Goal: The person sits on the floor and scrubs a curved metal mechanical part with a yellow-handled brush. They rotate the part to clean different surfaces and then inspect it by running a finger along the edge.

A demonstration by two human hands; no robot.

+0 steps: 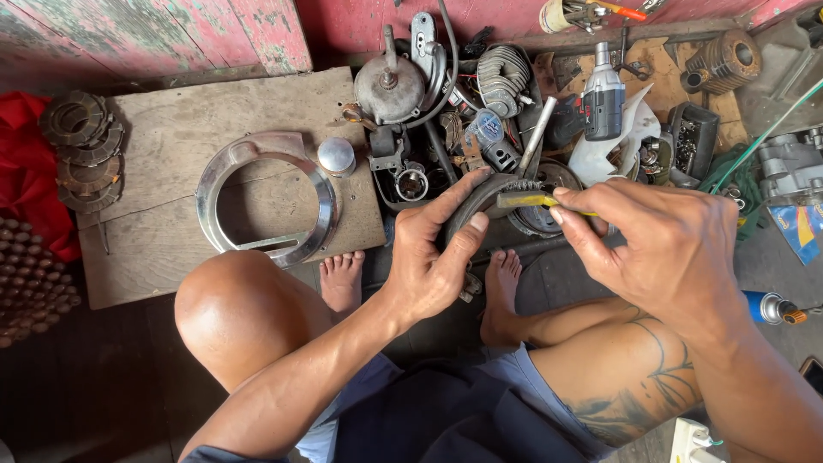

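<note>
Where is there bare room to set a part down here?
The wooden board is bare left of the chrome ring, up to the clutch plates. Crowded: the parts pile beyond the left hand and right hand.

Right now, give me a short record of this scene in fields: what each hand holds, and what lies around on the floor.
left hand: grips a dark curved metal part by its rim
right hand: holds a yellow-handled wire brush, bristles on the curved part
posture: seated, knees bent, bare feet on the floor
wooden board: bears a chrome ring and a small chrome cap
far left: stack of toothed discs, red cloth
top centre: heap of engine parts
top right: cordless drill
right edge: spray can
</note>
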